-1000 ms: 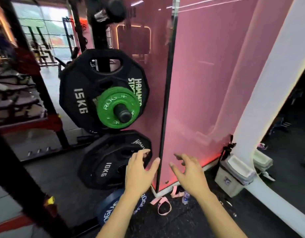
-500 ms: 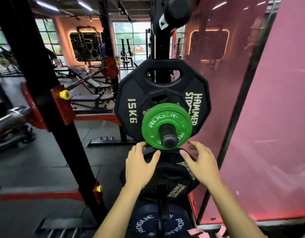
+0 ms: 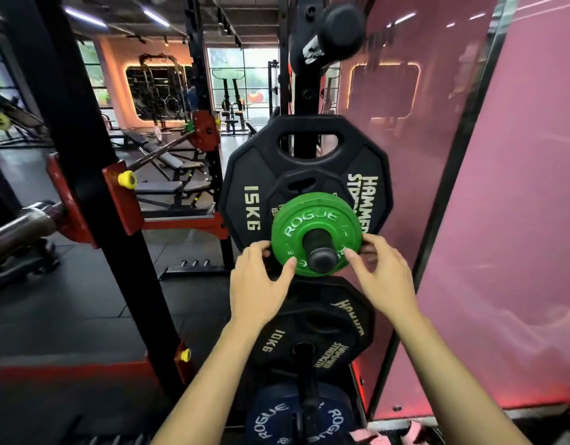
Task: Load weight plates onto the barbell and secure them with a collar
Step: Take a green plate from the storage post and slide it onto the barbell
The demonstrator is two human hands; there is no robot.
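Underfoot black rubber floor (image 3: pixel 84 303); rightward pink wall panel (image 3: pixel 518 220).

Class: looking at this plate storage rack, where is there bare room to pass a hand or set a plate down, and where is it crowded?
Free: the handle slot in the 15 kg plate, and bare floor left of the black upright. Crowded: the peg, where both the left hand and right hand grip the green plate just above the 10 kg plate.

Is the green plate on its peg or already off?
On. The green plate sits threaded on the peg, whose tip sticks out through its centre; both hands only grip its edges.
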